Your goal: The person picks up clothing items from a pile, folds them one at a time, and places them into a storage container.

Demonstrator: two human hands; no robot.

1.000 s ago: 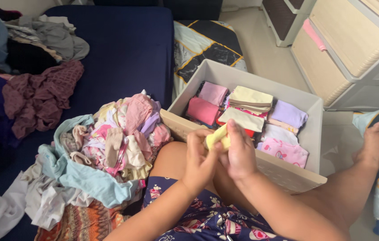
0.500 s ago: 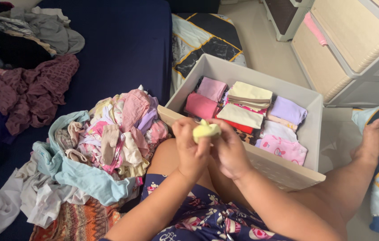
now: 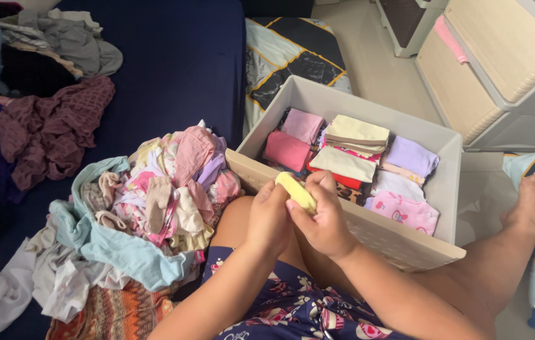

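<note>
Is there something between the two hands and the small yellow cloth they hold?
Nothing visible. The left hand and right hand both grip the small yellow cloth directly, just in front of the beige bin.

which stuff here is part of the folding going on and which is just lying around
In use:
- left hand and right hand, both holding the small yellow garment
- beige drawer bin of folded clothes
- pile of unfolded baby clothes

Lying about:
- maroon garment
- grey clothes
- beige drawer unit
- patterned cushion
</note>
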